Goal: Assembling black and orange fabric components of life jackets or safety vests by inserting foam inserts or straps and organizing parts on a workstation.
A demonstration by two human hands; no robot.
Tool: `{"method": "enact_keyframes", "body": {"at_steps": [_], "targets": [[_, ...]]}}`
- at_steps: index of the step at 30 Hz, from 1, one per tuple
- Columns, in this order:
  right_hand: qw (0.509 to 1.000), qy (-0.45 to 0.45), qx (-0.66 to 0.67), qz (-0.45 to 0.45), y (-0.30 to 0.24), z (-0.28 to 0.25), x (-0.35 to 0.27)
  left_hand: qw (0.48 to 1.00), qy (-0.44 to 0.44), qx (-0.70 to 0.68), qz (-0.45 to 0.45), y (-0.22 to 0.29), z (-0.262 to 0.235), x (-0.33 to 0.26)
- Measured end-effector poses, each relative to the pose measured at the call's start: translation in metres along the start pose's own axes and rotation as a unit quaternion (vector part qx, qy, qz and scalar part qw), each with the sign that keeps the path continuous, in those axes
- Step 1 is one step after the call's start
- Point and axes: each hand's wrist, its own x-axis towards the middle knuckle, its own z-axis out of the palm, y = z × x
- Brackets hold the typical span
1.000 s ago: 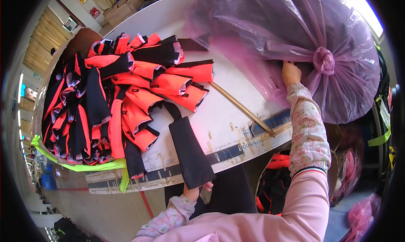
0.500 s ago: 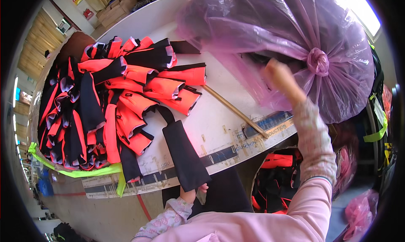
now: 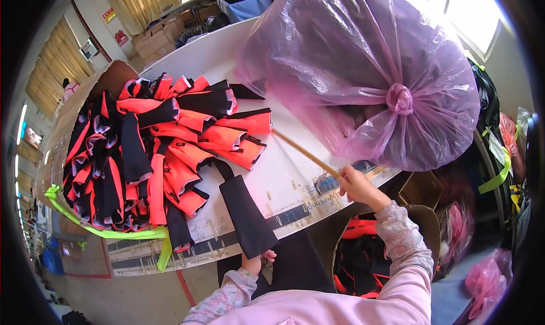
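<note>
My right hand (image 3: 360,187) is closed round the near end of a thin wooden stick (image 3: 304,150). The stick slants over the white tabletop (image 3: 284,177), its far tip by an orange fabric piece. Below the table edge, my left hand (image 3: 254,264) is at the lower end of a black tube-like fabric piece (image 3: 245,217) and appears to grip it; its fingers are partly hidden. This piece hangs over the edge, joined by a black strap to the heap. Many orange and black fabric pieces (image 3: 187,135) lie heaped at the left.
A large knotted pink plastic bag (image 3: 352,53) covers the table's far right. Behind the heap stands a cardboard box (image 3: 57,149); a yellow-green strip (image 3: 113,233) runs along its front. Under the table sits an open box of orange and black pieces (image 3: 363,260). Pink bags (image 3: 489,282) lie lower right.
My right hand has come down from beside the pink bag to the table's front edge and taken hold of the stick. The left hand stays at the black piece. The view has shifted slightly.
</note>
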Motion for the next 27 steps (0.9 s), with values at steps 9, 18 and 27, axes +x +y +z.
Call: {"method": "enact_keyframes", "body": {"at_steps": [9,18,27], "targets": [[0.873,0.097,0.470,0.084,0.015,-0.028,0.019,1.000,0.004,0.007,0.001,0.001,0.003,0.002],[0.866,0.401,0.245,-0.168,-0.015,-0.095,0.081,1.000,0.024,0.013,0.014,0.008,0.010,-0.005],[0.902,0.382,0.195,-0.039,0.051,-0.097,0.135,0.999,0.002,0.009,0.038,0.000,0.005,-0.002]]}}
